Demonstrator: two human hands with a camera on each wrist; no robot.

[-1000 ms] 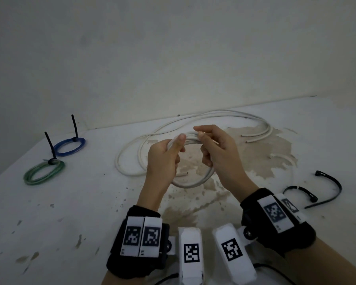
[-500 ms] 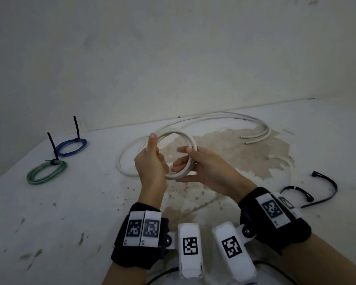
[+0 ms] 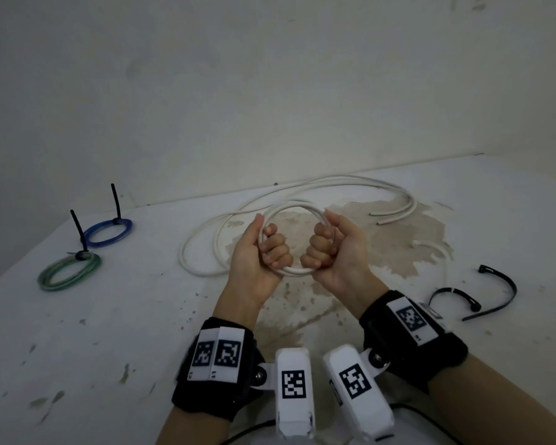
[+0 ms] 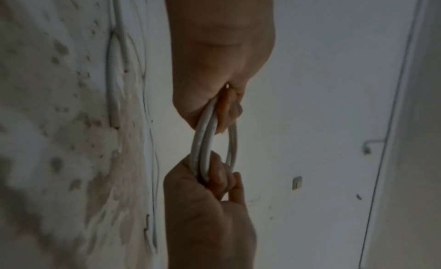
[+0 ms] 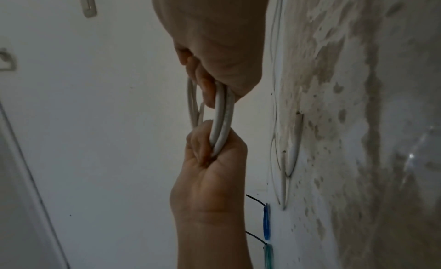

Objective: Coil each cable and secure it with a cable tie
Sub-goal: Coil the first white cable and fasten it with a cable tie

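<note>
My left hand (image 3: 260, 252) and my right hand (image 3: 336, 250) are up in front of me, side by side, palms turned up toward me. The fingers (image 3: 278, 250) of both hands are curled tight. Each hand holds one side of a white cable ring (image 3: 294, 207). Both wrists wear black bands.

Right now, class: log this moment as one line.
left hand grips white coil | right hand grips opposite side | untied | loose ties on table
</note>
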